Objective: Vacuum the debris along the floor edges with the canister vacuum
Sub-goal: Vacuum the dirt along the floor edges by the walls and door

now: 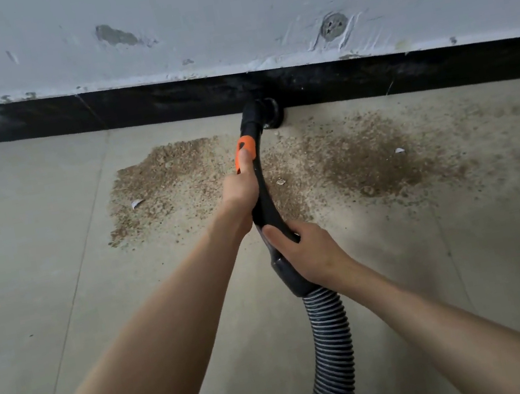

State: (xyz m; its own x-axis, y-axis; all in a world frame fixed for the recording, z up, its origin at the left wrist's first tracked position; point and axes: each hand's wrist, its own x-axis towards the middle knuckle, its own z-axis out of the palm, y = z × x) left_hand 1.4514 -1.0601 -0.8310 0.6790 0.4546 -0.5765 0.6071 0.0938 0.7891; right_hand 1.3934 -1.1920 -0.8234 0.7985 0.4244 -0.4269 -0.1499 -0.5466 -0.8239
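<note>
**Floor-edge vacuuming: nozzle at the skirting, most of the debris still down**

- Debris, left patch (162, 182): dense brown grit with a pale chip in it, on the floor tile (22, 238) to the left of the forward grip. Looks untouched.
- Left hand (240, 196): fingers wrapped round the black wand handle (265, 203), thumb stretched forward onto the orange collar (245, 152). This is the forward grip.
- Round nozzle (266, 114): beyond the forward grip, at the foot of the black skirting (63, 115), where floor meets wall.
- Right hand (310, 254): closed round the handle's lower end, behind the forward grip and just ahead of the ribbed hose (331, 333).
- Debris, right patch (373, 159): darker, wider scatter to the right of both grips, thinning toward the picture edge, with another pale chip.

Progress, as a judgement: early. A thinner band of grit runs under the wand between the two patches, perhaps already worked; both main patches and the strip along the skirting remain.

Not determinable: the canister is out of view, the hose being cut off at the bottom edge. Whether the nozzle mouth touches the floor is unclear, black on black. Whether suction is on cannot be told.
</note>
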